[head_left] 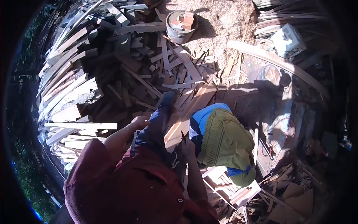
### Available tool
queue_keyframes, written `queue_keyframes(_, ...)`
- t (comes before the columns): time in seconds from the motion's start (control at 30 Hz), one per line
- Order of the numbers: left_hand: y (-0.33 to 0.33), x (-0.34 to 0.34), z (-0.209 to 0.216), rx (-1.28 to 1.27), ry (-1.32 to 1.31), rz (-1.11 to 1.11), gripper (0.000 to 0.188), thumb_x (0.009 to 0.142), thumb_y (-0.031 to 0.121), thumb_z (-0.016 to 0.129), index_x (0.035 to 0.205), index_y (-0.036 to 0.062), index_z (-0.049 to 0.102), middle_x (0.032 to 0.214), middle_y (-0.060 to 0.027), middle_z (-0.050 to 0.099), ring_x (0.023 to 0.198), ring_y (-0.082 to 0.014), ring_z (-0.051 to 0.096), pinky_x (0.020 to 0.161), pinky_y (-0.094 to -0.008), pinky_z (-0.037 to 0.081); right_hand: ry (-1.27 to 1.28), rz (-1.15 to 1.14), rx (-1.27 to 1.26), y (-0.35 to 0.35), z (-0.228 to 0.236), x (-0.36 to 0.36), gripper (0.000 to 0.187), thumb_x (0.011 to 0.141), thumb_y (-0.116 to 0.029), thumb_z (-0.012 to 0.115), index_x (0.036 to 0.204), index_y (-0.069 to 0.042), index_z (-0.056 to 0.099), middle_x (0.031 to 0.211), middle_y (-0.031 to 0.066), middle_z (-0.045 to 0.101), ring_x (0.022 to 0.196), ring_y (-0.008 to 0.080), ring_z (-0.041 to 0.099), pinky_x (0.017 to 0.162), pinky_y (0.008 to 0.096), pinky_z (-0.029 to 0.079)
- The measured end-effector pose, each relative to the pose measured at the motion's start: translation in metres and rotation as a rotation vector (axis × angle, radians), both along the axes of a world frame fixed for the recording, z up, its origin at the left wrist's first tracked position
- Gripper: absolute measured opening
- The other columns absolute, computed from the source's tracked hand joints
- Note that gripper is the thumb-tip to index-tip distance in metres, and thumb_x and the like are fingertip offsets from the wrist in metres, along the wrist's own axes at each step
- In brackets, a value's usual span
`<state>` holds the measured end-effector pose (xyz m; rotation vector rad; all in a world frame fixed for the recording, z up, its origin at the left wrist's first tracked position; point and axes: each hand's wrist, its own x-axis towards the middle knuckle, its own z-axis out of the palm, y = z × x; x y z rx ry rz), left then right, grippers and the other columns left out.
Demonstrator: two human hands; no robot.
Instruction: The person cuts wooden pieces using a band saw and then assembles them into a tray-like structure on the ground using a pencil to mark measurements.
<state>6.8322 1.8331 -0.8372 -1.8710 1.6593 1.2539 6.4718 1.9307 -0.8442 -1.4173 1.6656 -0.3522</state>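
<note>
My left hand [140, 122] has its fingers curled and rests against my dark-trousered leg [156, 123]; whatever may be inside it is hidden. My right hand [187, 150] is closed around a slim dark tool [183, 136], its thin end pointing up; the exact kind is too small to tell. Just beyond that hand a long wooden board [199, 100] runs away between my leg and a green knit garment [225, 138]. Blue cloth [209, 115] shows at the garment's edge. I cannot tell whether a bent-over person wears it or it is draped.
Wood offcuts [182, 61] are heaped ahead, and stacked slats [71, 97] line the left. A bucket [181, 28] of wood blocks stands beside sawdust [220, 22]. A curved plank [276, 59] and white box [288, 40] lie far right; a crate [233, 194] holds wood pieces near right.
</note>
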Motion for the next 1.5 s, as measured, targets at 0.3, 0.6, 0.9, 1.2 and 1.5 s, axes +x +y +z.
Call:
queue_keyframes(0.3, -0.211, 0.115, -0.292, -0.191, 0.085, 0.455, 0.028, 0.091, 0.031, 0.067, 0.101, 0.0056, 0.074, 0.105, -0.0208, 0.073, 0.103, -0.0435, 0.068, 0.089, -0.0499, 0.053, -0.052, 0.080, 0.701, -0.095, -0.108, 0.125, 0.025, 0.096, -0.022, 0.063, 0.113, -0.006, 0.073, 0.098, 0.0210, 0.073, 0.095, 0.0388, 0.071, 0.080, 0.0453, 0.055)
queue_keyframes(0.6, -0.368, 0.164, -0.493, -0.250, -0.188, 0.384, 0.043, 0.091, 0.021, 0.065, 0.129, 0.0028, 0.060, 0.130, -0.0234, 0.060, 0.121, -0.0433, 0.059, 0.101, -0.0517, 0.051, 0.081, -0.036, 1.077, -0.050, -0.195, 0.089, 0.035, 0.097, -0.024, 0.065, 0.123, 0.000, 0.069, 0.091, 0.0147, 0.074, 0.078, 0.0213, 0.070, 0.069, 0.0352, 0.052)
queue_keyframes(0.9, -0.391, 0.176, -0.606, -0.346, -0.498, -0.095, 0.052, 0.088, 0.007, 0.059, 0.139, 0.0149, 0.049, 0.136, -0.0162, 0.050, 0.120, -0.0383, 0.059, 0.093, -0.0545, 0.054, -0.093, -0.764, 1.432, -0.063, -0.213, 0.112, 0.030, 0.101, -0.014, 0.063, 0.126, 0.001, 0.067, 0.091, 0.0084, 0.072, 0.064, 0.0047, 0.054, 0.053, 0.0218, 0.041)
queue_keyframes(1.2, -0.345, 0.092, -0.513, -0.391, -0.093, 0.443, 0.060, 0.075, 0.003, 0.067, 0.131, 0.0076, 0.047, 0.127, -0.0248, 0.049, 0.118, -0.0489, 0.053, 0.097, -0.0526, 0.050, -0.015, -0.419, 0.923, -0.180, -0.359, 0.129, 0.034, 0.097, -0.021, 0.063, 0.123, 0.000, 0.069, 0.075, 0.0040, 0.064, 0.063, 0.0093, 0.056, 0.059, 0.0285, 0.045)
queue_keyframes(1.5, -0.231, -0.098, -0.284, 0.411, 0.316, 0.230, 0.040, 0.087, 0.025, 0.066, 0.121, 0.0052, 0.062, 0.108, -0.0213, 0.066, 0.104, -0.0363, 0.068, 0.087, -0.0541, 0.052, 0.266, 0.461, -0.024, -0.440, -0.554, 0.186, 0.047, 0.092, -0.009, 0.061, 0.138, -0.014, 0.060, 0.140, 0.0159, 0.054, 0.112, 0.0424, 0.065, 0.092, 0.0501, 0.055)
